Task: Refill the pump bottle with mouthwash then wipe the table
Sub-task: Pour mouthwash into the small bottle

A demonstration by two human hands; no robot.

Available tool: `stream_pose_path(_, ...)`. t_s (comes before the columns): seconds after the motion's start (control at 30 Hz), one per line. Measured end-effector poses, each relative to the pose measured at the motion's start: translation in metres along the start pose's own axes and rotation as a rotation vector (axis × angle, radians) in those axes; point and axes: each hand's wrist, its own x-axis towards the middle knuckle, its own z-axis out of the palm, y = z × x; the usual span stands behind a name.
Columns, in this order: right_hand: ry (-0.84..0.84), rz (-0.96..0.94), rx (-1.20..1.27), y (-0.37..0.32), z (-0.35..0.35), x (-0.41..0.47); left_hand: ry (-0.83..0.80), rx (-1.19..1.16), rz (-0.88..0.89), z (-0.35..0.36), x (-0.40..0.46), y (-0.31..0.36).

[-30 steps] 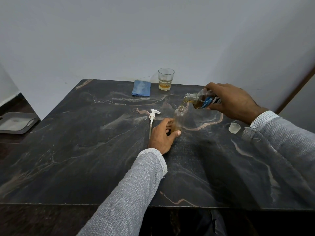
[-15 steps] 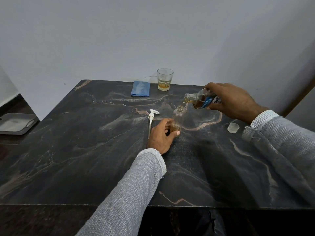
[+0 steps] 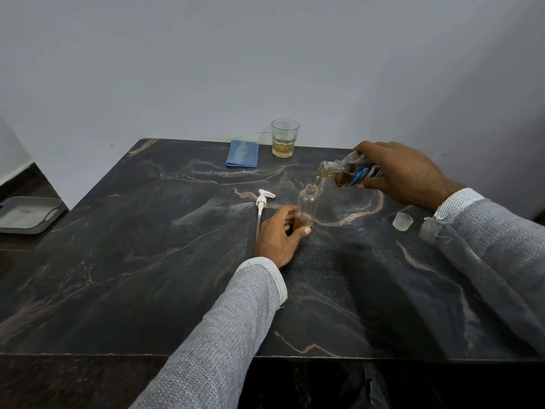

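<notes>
- The right hand [image 3: 404,172] is grasping the mouthwash bottle [image 3: 351,172] on its side, and amber liquid is streaming from its mouth into the pump bottle [image 3: 308,205].
- The left hand [image 3: 278,236] is gripping the pump bottle's base; it is standing upright mid-table with a little amber liquid at the bottom.
- The glass [image 3: 284,138] by the wall is holding amber liquid.
- The blue label is showing "INE"; the rest is hidden.
- The pump head [image 3: 262,202], cap [image 3: 402,221] and blue cloth [image 3: 242,153] are lying on the table [image 3: 147,261].
</notes>
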Motion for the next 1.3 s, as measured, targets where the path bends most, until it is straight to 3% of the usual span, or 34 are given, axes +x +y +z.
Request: stream_pose_path(1.3, 0.011, -0.035, -0.048, 0.006, -0.0011, 0.0039, -0.009, -0.016, -0.016, -0.0003, -0.0002, 0.0008)
